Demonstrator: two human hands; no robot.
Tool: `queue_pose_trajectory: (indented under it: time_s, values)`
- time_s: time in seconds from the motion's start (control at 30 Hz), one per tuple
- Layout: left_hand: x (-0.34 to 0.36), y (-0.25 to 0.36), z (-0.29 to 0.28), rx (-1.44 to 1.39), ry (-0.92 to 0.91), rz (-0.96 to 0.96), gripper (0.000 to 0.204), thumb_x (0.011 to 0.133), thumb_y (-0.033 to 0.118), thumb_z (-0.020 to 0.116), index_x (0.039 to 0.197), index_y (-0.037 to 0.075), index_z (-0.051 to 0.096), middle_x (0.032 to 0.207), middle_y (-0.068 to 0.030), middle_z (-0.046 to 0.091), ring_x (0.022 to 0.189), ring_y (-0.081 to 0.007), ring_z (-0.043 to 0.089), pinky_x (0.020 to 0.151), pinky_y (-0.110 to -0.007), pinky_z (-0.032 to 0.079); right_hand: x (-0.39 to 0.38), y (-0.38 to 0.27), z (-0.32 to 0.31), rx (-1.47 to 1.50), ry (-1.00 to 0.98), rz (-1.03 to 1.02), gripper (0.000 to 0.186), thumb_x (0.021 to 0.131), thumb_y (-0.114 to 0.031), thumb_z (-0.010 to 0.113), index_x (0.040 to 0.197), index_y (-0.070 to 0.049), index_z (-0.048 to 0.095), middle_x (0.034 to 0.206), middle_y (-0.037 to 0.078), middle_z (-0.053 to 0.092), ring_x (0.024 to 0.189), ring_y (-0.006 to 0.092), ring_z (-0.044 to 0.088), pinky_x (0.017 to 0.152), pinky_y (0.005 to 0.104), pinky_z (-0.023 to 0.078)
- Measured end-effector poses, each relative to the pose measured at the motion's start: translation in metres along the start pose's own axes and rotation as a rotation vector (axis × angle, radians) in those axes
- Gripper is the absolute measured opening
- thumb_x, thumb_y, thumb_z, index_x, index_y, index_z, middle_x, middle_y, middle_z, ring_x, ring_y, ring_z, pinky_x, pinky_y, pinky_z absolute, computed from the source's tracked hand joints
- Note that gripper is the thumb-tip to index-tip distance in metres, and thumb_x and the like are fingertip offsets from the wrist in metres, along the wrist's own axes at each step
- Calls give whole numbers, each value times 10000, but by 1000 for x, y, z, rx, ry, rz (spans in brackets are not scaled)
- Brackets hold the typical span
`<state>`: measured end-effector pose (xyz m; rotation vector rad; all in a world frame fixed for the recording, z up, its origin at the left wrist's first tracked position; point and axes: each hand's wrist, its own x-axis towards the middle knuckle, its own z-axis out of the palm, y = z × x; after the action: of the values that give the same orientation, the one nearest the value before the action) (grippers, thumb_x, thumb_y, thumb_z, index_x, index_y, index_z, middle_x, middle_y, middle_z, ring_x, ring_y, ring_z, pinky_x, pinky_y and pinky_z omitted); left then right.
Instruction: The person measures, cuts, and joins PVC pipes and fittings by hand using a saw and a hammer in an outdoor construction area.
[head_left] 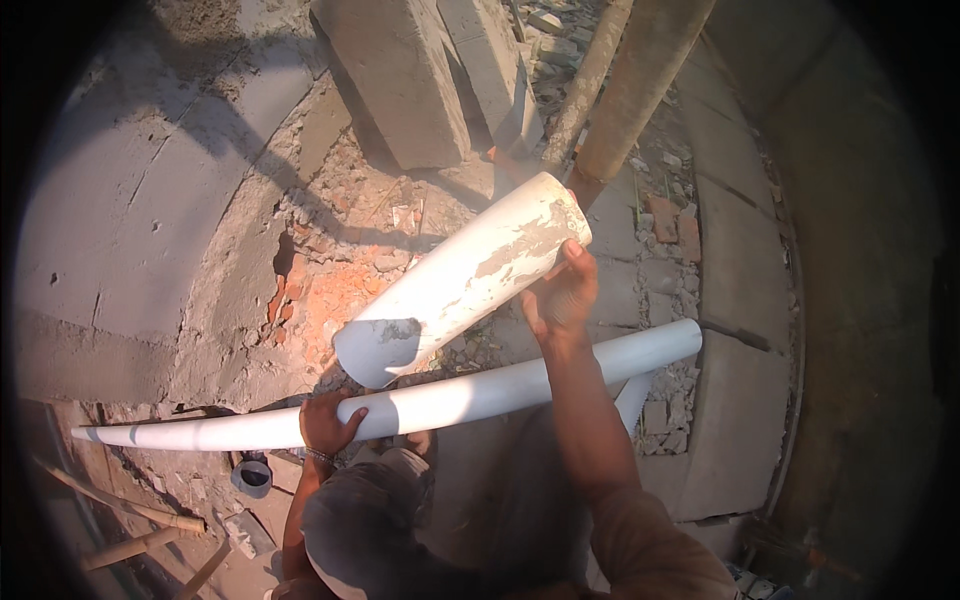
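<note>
My right hand (562,295) grips a short, thick white pipe (440,280) near its upper end; the pipe is tilted, with patches of grey cement on it, and its lower end hangs just over a long, thinner white pipe (500,388). My left hand (330,425) is wrapped round that long pipe, left of the thick one, with the thumb on top. The long pipe runs crosswise over my legs, its right end out past my right forearm.
Concrete blocks (400,80) and two upright poles (640,85) stand ahead. Broken brick rubble (320,330) borders a concrete slab (120,220) on the left. Grey paving (740,280) runs along the right. A dark round pipe piece (250,478) and wooden sticks (130,505) lie lower left.
</note>
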<state>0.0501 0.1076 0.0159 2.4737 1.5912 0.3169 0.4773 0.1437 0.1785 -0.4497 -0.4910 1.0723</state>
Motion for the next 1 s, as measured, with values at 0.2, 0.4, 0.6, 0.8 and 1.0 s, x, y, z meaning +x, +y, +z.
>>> queue_pose_trajectory:
  time_s: [0.2, 0.4, 0.6, 0.8, 1.0]
  values:
    - [1, 5, -6, -9, -49, -53, 424, 824, 481, 794, 1006, 98, 780, 936, -104, 759, 905, -317, 709, 864, -457, 476, 5, -9, -20, 217, -13, -42, 931, 786, -476, 680, 1556, -45, 383, 1401, 197, 573, 1271, 368, 610, 1064, 513, 533]
    - [7, 23, -13, 84, -25, -35, 407, 881, 450, 749, 1034, 73, 773, 961, -132, 751, 915, -351, 703, 869, -473, 500, -4, -54, -28, 236, -211, -17, 1115, 782, -542, 626, 1641, -13, 152, 1408, 242, 529, 1188, 367, 660, 986, 518, 584]
    - [-3, 15, -9, 205, -69, -41, 369, 929, 427, 727, 1112, 111, 782, 1050, -198, 759, 981, -398, 712, 891, -495, 546, -14, -73, -35, 556, -457, 81, 1177, 781, -589, 631, 1650, -7, 91, 1398, 307, 513, 1088, 506, 669, 857, 634, 604]
    - [-3, 13, 8, 173, 4, -70, 295, 907, 399, 745, 1096, 180, 806, 990, -210, 747, 944, -402, 693, 882, -505, 519, -28, -104, -31, 474, -560, 92, 1240, 766, -592, 658, 1624, 79, 64, 1329, 335, 560, 1054, 453, 697, 850, 621, 607]
    - [-3, 14, 22, 146, 260, -59, 365, 885, 362, 736, 1068, 46, 719, 1025, -204, 711, 961, -389, 664, 859, -509, 471, -34, -126, -31, 276, -526, 76, 1223, 764, -583, 669, 1609, 111, 121, 1297, 343, 589, 1076, 412, 693, 880, 556, 605]
